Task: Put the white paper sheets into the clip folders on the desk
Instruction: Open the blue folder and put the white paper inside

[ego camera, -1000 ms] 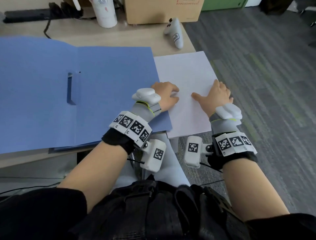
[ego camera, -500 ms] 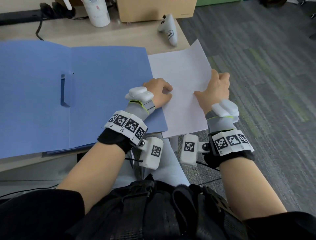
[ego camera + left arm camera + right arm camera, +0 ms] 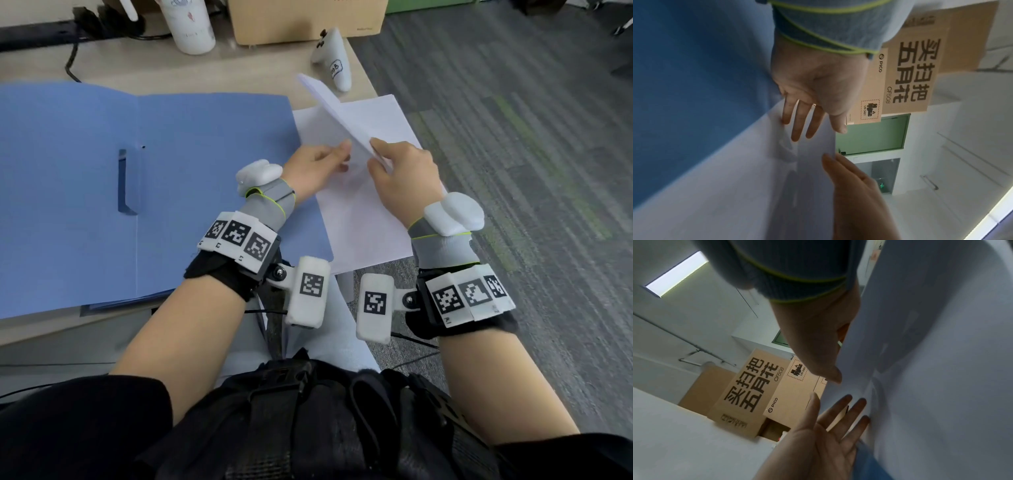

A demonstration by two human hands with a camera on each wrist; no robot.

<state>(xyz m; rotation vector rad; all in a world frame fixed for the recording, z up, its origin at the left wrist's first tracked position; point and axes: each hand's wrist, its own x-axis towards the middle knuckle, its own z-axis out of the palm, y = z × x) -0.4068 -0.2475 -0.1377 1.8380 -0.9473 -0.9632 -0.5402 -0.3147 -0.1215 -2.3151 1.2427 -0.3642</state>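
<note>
i have one white paper sheet (image 3: 334, 113) lifted off the paper stack (image 3: 363, 219), tilted up on edge over the desk (image 3: 239, 68), just to the right of the open blue clip folder (image 3: 171, 192). my right hand (image 3: 402, 178) pinches the sheet's near edge between thumb and fingers. my left hand (image 3: 317, 169) is beside it with straight, relaxed fingers touching the sheet's lower part; from the left wrist view it steadies the sheet and does not clasp it.

the risk i see: the sheet hangs from a pinch at one edge, so it can flop or crease as i swing it left. a second sheet may cling underneath; i cannot tell whether only one is lifted. the stack overhangs the desk's edge on the near side, so a brush of my wrist could push sheets to the floor. the folder's clip (image 3: 125, 181) looks flat, so sliding the sheet under it one-handed could buckle the paper.

compared with half a second ago, the sheet has gone from lying nearly flat with one corner raised to standing clear of the stack, and my hands have drawn closer together at its near edge.
</note>
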